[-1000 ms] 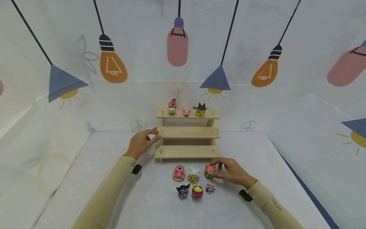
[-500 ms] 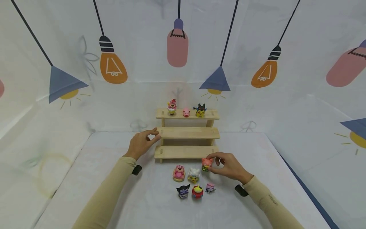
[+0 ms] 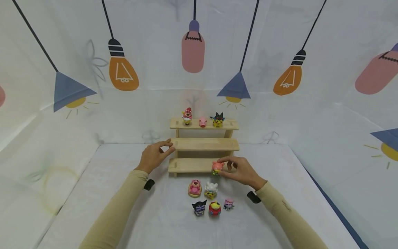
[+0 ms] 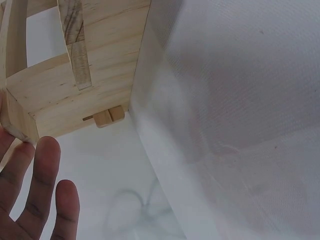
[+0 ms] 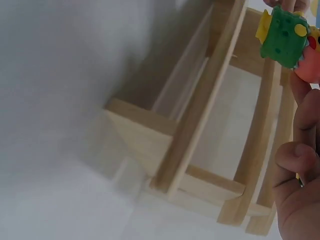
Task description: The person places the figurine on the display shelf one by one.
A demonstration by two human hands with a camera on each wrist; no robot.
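Note:
My right hand [image 3: 242, 171] pinches a coral-and-green toy figurine [image 3: 217, 167] between thumb and fingers, in front of the lowest step of the three-tier wooden display stand [image 3: 205, 144]. In the right wrist view, the figurine's green base [image 5: 284, 37] with yellow bits shows beyond the fingertips. At the stand's left side, my left hand [image 3: 153, 157] holds the end of the middle step with thumb and fingertips. In the left wrist view, fingers [image 4: 46, 165] lie at the end of a wooden board [image 4: 20, 117]; the thumb is hidden there.
Along the top step stand a red-hatted bear figurine [image 3: 187, 116], a pink pig [image 3: 202, 121] and a black-eared yellow figurine [image 3: 218, 120]. On the white table before the stand are a pink bear [image 3: 195, 188], a white-hooded figurine [image 3: 210, 190] and several smaller ones [image 3: 214, 208].
My right hand has lifted the coral figurine from the right end of the table group and carried it up and left to the lowest step. The left hand stays in place.

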